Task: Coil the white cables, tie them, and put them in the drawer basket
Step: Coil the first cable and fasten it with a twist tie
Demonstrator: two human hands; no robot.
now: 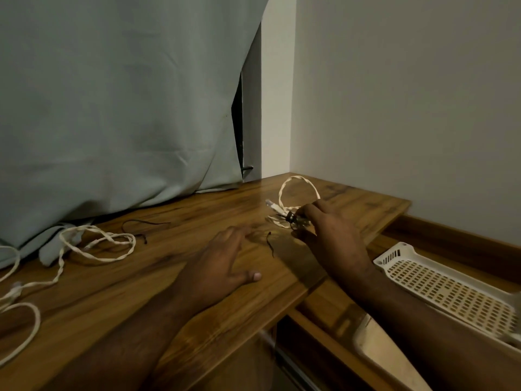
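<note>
Left hand (222, 261) flat, fingers spread, on wooden desk (174, 280). Right hand (324, 221) pinching coiled cable (296, 193) at black tie (290, 217). Loose cables (95, 244) not coiled; basket (439, 286) without cables.

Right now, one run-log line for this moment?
right hand grips tied cable coil | left hand flat on table | basket empty
</note>
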